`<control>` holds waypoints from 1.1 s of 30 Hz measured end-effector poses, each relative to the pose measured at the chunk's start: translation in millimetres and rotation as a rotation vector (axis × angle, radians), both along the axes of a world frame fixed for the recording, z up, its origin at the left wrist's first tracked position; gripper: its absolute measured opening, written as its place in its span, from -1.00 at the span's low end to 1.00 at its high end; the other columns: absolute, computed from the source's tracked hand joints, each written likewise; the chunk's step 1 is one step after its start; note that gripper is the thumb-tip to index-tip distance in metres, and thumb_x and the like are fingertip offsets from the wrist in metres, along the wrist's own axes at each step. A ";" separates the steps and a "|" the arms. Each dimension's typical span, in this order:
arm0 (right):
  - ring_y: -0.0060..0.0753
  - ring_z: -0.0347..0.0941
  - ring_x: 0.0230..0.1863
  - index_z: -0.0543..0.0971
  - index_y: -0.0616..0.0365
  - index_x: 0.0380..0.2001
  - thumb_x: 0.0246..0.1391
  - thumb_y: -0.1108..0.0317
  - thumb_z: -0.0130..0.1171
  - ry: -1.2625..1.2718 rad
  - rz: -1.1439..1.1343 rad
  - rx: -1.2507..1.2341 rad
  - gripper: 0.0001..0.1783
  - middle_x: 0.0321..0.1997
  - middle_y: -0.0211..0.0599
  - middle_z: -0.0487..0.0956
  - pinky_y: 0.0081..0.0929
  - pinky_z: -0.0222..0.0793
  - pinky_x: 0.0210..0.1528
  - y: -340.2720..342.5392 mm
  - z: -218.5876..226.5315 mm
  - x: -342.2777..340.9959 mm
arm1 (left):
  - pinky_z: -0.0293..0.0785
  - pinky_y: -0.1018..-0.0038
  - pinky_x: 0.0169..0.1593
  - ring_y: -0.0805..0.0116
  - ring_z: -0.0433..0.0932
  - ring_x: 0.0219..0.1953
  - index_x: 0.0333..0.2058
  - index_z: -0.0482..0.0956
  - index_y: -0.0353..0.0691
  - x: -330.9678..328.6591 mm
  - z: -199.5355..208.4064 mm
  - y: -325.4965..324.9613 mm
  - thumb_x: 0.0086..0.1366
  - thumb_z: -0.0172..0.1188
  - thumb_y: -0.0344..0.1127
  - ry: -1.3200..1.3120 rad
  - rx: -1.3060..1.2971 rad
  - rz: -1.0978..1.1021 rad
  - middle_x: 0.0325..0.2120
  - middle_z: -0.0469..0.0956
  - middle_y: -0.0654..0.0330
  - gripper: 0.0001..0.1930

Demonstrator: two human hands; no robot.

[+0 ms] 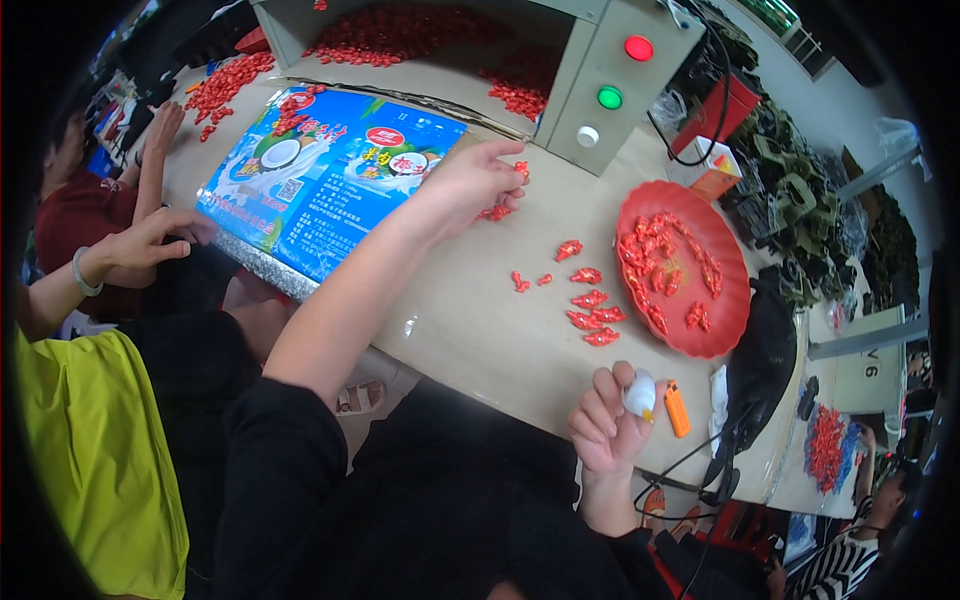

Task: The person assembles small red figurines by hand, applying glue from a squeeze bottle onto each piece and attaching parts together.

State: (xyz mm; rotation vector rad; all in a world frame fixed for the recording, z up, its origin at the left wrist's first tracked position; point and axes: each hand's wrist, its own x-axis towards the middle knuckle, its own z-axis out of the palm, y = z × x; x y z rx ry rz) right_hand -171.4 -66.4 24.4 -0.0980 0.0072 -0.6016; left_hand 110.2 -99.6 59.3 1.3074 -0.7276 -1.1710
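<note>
My left hand [478, 188] reaches over the table beside the blue printed cardboard, its fingers closed on a small red figure-like piece [522, 170]. More red pieces [495, 213] lie right under its fingers. In my right hand [605, 420], near the table's front edge, is a small white squeeze bottle [638, 394] with a yellow tip pointing down. Between the hands a loose group of glossy red pieces [590, 300] lies on the table. A red scalloped plate [700, 335] to the right holds several similar pieces.
An orange lighter-like object [677, 408] and a black bag [765, 350] lie at the right. Behind stands a grey metal housing [590, 120] with buttons, red pieces heaped inside. The blue cardboard [330, 175] covers the left of the table. A co-worker's hand [150, 240] is at far left.
</note>
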 end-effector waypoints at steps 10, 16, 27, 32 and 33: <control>-0.61 0.03 -0.73 0.30 0.12 -0.44 0.08 -0.05 -0.19 0.080 0.018 0.076 -0.59 -0.65 -0.46 0.15 -0.66 0.01 -0.71 -4.3 -9.5 2.2 | 0.36 0.61 -0.27 0.57 0.37 -0.36 -0.01 0.23 -0.27 -105.2 -44.9 68.2 0.15 0.01 -0.46 0.139 -0.259 -0.056 -0.34 0.35 0.25 -0.60; -0.64 0.02 -0.73 0.31 0.19 -0.39 0.11 0.02 -0.19 0.118 -0.055 0.040 -0.60 -0.59 -0.44 0.16 -0.69 -0.02 -0.74 -3.7 -11.4 1.6 | 0.34 0.66 -0.28 0.61 0.32 -0.35 -0.04 0.25 -0.29 -107.0 -45.8 86.9 0.13 0.01 -0.51 0.106 -0.276 0.145 -0.33 0.32 0.27 -0.62; -0.63 0.12 -0.60 0.27 0.22 -0.30 0.07 0.19 -0.06 0.201 -0.233 0.079 -0.71 -0.45 -0.35 0.20 -0.70 0.10 -0.62 -7.0 -9.8 3.5 | 0.34 0.57 -0.12 0.54 0.35 -0.19 -0.05 0.27 -0.32 -126.6 -53.0 83.0 0.15 0.01 -0.49 0.226 -0.309 -0.003 -0.24 0.37 0.23 -0.64; -0.64 0.12 -0.59 0.28 0.18 -0.30 0.03 0.21 0.01 0.266 -0.310 0.003 -0.72 -0.44 -0.36 0.20 -0.70 0.09 -0.60 -11.6 -3.8 5.5 | 0.36 0.54 -0.12 0.51 0.37 -0.20 -0.07 0.27 -0.35 -118.9 -59.4 85.3 0.15 -0.01 -0.52 0.183 -0.350 -0.018 -0.26 0.40 0.20 -0.66; -0.64 0.12 -0.59 0.29 0.17 -0.29 0.03 0.22 0.02 0.218 -0.295 -0.031 -0.72 -0.43 -0.36 0.21 -0.70 0.09 -0.60 -13.0 -6.6 6.0 | 0.36 0.54 -0.12 0.51 0.37 -0.21 -0.07 0.27 -0.35 -118.1 -58.9 86.7 0.15 -0.02 -0.53 0.121 -0.365 -0.018 -0.26 0.40 0.20 -0.67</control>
